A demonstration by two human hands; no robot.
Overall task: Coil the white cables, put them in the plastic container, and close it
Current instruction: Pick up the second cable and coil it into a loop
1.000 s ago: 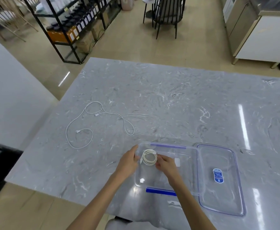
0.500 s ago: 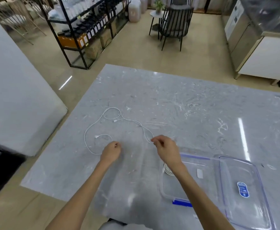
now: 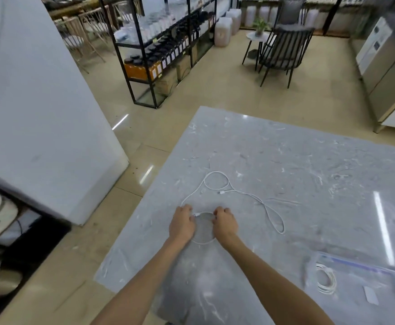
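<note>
both hands have closed in on the near end of the loose white cable [image 3: 216, 171]; half a second ago they were apart, the right one out at the cable's far bend. now the left hand [image 3: 182, 222] pinches the plug end with curled fingers, and the right hand [image 3: 224, 222] grips the cord just beside it, a first small loop hanging between them. this looks like the start of the second coil. the rest of the cable trails to the right across the marble table [image 3: 309, 156], still uncoiled. at the far right, the coiled cable [image 3: 326, 281] already lies in the open plastic container [image 3: 379, 292], now nearer the frame's edge as the view swings left.
</note>
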